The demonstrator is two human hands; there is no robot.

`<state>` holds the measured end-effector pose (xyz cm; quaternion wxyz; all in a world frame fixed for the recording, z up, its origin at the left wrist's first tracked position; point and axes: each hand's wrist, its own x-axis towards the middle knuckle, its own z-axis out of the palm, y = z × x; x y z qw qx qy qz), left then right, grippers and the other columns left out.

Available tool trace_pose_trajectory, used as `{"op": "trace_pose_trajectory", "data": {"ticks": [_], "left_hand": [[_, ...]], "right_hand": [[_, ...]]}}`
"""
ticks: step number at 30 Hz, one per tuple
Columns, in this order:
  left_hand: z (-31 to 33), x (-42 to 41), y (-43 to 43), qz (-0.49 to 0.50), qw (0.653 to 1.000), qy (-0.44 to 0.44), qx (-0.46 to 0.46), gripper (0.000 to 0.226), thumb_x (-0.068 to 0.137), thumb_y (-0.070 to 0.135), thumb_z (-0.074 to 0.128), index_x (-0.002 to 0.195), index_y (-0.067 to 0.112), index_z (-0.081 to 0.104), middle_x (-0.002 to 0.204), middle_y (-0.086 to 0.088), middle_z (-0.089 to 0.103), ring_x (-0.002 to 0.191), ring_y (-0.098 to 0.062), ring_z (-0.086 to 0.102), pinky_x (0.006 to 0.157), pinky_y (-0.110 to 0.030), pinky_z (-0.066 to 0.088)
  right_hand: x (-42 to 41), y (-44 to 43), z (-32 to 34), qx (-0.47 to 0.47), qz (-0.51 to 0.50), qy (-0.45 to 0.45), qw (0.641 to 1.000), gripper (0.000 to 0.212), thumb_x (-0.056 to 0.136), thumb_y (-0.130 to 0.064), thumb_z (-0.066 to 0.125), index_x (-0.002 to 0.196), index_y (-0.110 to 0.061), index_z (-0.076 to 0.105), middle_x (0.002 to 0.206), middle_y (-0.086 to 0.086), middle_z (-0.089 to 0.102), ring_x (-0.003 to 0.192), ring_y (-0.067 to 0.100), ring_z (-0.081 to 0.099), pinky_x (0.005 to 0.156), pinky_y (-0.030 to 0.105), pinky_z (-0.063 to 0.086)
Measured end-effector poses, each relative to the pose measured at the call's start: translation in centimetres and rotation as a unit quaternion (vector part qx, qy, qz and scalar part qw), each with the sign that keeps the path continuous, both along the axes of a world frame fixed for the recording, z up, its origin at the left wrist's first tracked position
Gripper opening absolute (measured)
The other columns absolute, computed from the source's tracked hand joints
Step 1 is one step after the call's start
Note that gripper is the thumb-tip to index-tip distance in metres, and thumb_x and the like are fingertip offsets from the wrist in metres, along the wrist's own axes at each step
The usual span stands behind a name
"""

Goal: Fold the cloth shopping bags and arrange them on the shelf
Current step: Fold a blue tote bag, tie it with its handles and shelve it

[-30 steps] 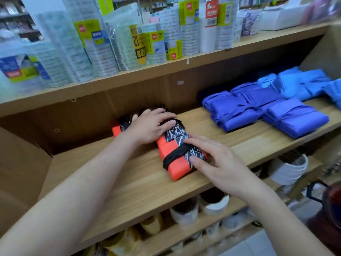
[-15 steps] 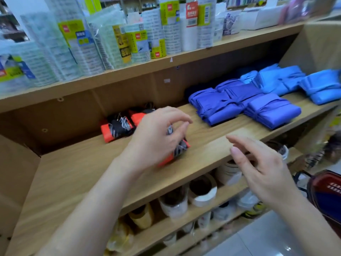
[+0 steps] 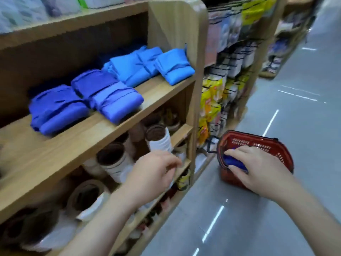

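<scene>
Red plastic basket (image 3: 262, 143) stands on the grey floor (image 3: 295, 108) at about 4 o'clock in the view, just beside the end of the wooden shelf (image 3: 73, 143). The right hand (image 3: 258, 172) reaches into it, and its fingers are curled round a blue cloth bag (image 3: 234, 162) that lies inside the basket. The left hand (image 3: 153, 174) hangs near 6 o'clock, in front of the lower board, with fingers loosely bent and holding nothing. From 9 to 12 o'clock, folded blue bags (image 3: 114, 100) lie in a row on the shelf, the darker ones at the 9 o'clock end. Below them stand paper rolls (image 3: 158, 139).
</scene>
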<state>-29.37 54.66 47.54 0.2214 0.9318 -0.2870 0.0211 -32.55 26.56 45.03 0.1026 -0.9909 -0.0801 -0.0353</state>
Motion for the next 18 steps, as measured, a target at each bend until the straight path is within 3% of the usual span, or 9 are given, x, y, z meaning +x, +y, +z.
{"op": "trace_pose_trajectory", "data": {"ticks": [6,10,13,18], "left_hand": [[-5.6,5.9,-10.8,-0.043,0.996,0.077,0.031,0.020,0.092,0.017,0.058,0.102,0.024,0.073,0.102,0.007,0.070,0.099,-0.014,0.062,0.085,-0.032,0.048],[-9.8,10.0,-16.3,-0.039,0.990,0.123,0.051,0.025,0.098,0.027,0.052,0.116,0.025,0.069,0.114,0.009,0.067,0.107,-0.010,0.060,0.090,-0.026,0.046],[-13.7,13.8,-20.5,-0.026,0.983,0.173,0.047,0.024,0.097,0.023,0.054,0.115,0.022,0.070,0.117,0.005,0.069,0.107,-0.013,0.062,0.090,-0.028,0.048],[-21.2,21.3,-27.8,0.006,0.971,0.238,0.022,0.022,0.095,0.023,0.057,0.112,0.024,0.072,0.112,0.006,0.072,0.102,-0.013,0.065,0.078,-0.023,0.045]], "right_hand": [[-0.7,-13.5,-4.2,0.015,-0.176,0.090,0.980,0.047,0.093,-0.047,0.054,0.137,-0.031,0.052,0.128,-0.008,0.059,0.115,0.016,0.056,0.086,0.033,0.049],[-0.5,-19.8,-7.1,0.107,-0.288,0.102,0.946,0.049,0.093,-0.044,0.057,0.138,-0.027,0.051,0.134,-0.002,0.058,0.119,0.022,0.056,0.095,0.036,0.046],[0.6,-23.4,-10.0,0.173,-0.347,0.104,0.916,0.049,0.094,-0.040,0.058,0.139,-0.021,0.052,0.138,0.003,0.057,0.122,0.023,0.055,0.098,0.033,0.041],[4.4,-28.1,-15.6,0.285,-0.415,0.092,0.859,0.037,0.097,-0.032,0.057,0.134,-0.024,0.056,0.129,0.002,0.061,0.100,0.014,0.057,0.086,0.026,0.038]]}}
